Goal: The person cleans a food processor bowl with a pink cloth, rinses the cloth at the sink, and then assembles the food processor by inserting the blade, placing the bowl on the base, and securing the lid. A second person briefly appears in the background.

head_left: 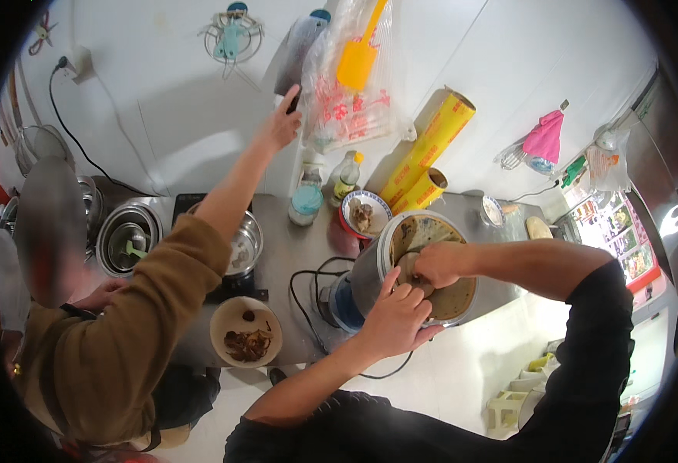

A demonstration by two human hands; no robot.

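A large metal blender jar (pixel 386 245) smeared with brown residue stands tilted on a blue base (pixel 346 309) at the counter's front edge. My left hand (pixel 395 315) grips the jar's near rim, fingers reaching inside. My right hand (pixel 436 263) is inside the jar with its fingers curled; what they hold is hidden. A black cord (pixel 303 291) loops on the counter beside the base.
A beige bowl (pixel 226 315) of dark dried pieces sits left of the jar. Another person in a brown sweater stands at left, one hand (pixel 280 125) reaching to a hanging plastic bag (pixel 354 92). Behind are yellow film rolls (pixel 430 145), a red-rimmed bowl (pixel 347 216), bottles (pixel 345 176), and steel pots (pixel 127 235).
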